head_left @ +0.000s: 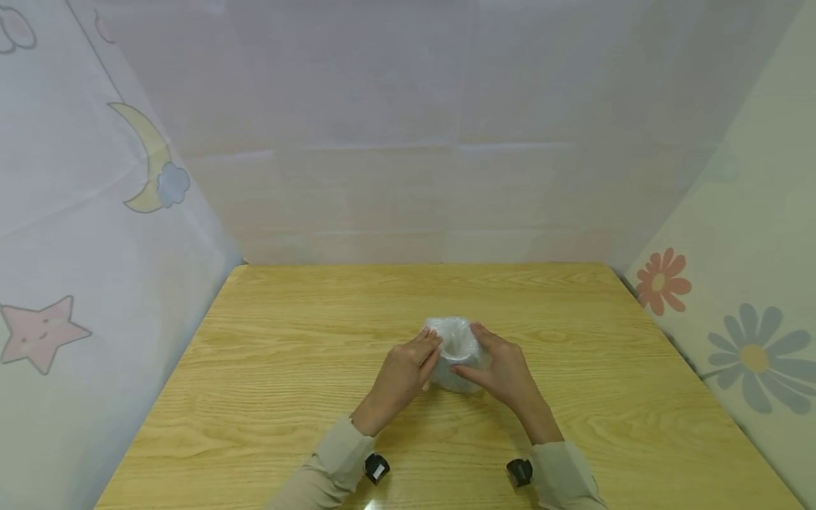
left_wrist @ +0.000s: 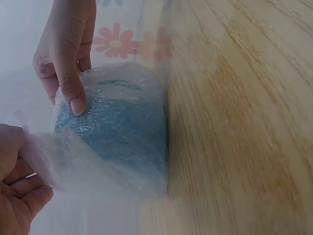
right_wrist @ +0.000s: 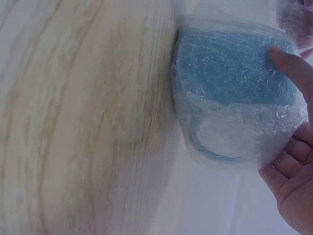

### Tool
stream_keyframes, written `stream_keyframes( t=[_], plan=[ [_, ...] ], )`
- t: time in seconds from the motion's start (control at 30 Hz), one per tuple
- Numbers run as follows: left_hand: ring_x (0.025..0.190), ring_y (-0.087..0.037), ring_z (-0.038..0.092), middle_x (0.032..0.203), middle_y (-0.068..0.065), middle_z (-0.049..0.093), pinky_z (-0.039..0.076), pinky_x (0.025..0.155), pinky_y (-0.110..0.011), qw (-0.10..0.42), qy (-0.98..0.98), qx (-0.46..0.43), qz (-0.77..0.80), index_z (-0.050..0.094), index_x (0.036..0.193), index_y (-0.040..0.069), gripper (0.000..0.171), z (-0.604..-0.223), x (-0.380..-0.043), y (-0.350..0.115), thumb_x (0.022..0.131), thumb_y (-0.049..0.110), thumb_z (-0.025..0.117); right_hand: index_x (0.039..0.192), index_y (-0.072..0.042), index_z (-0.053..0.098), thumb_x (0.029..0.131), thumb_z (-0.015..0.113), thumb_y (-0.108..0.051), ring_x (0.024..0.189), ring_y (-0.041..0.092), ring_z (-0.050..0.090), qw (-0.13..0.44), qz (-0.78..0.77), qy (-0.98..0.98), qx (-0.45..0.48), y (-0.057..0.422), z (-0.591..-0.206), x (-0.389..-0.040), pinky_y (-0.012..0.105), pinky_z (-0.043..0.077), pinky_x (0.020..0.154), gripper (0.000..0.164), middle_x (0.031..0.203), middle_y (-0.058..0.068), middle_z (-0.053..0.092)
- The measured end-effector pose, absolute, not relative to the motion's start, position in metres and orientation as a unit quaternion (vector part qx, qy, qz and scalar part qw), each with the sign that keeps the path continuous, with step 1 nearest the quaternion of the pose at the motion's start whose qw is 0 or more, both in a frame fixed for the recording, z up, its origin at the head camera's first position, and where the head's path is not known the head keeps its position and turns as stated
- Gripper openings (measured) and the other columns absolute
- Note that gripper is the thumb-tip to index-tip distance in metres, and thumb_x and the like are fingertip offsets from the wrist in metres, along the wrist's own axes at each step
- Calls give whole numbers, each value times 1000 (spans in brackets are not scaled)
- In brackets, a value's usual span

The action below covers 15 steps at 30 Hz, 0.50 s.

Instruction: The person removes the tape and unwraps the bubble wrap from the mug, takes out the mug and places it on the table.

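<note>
A blue mug (right_wrist: 234, 68) stands on the table inside bubble wrap (head_left: 455, 380), its handle showing as a loop through the plastic in the right wrist view. From above, the mug's mouth is a round hollow ringed by wrap. My left hand (head_left: 401, 372) pinches a loose flap of bubble wrap (left_wrist: 63, 156) at the rim between thumb and fingers. On the other side, my right hand (head_left: 503, 363) grips the wrapped mug near its top. That hand's thumb (left_wrist: 73, 98) presses on the wrapped side, and its fingers spread over the far side.
The wood-grain table (head_left: 287, 319) runs back to a pale sheet wall (head_left: 408, 191). Printed fabric walls rise at left and right, one with a star (head_left: 43, 333), the other with flowers (head_left: 755, 358). Small black devices (head_left: 377, 467) sit by both cuffs.
</note>
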<state>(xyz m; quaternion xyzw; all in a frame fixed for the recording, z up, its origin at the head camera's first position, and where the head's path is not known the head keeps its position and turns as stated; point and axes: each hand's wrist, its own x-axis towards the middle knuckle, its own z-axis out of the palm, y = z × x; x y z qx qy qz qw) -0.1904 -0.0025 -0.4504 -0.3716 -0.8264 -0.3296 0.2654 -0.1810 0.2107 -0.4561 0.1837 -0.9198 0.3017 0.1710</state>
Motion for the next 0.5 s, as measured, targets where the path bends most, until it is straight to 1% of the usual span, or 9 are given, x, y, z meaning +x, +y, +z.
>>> stream_keyframes(
  t=[0.27, 0.5],
  plan=[
    [105, -32, 63, 104, -20, 69, 54, 81, -32, 272, -795, -371, -395, 70, 104, -6, 14, -455, -193, -4, 91, -2, 64, 128, 14, 54, 68, 90, -30, 112, 44, 56, 185, 301, -917, 186, 211, -457, -182, 50, 50, 88, 82, 127, 29, 53],
    [103, -28, 65, 105, -21, 68, 55, 79, -30, 272, -790, -363, -413, 69, 102, -7, 13, -455, -193, -5, 92, -2, 64, 127, 14, 55, 68, 90, -30, 112, 44, 56, 184, 304, -917, 181, 210, -457, -181, 50, 51, 87, 82, 126, 28, 54]
  ],
)
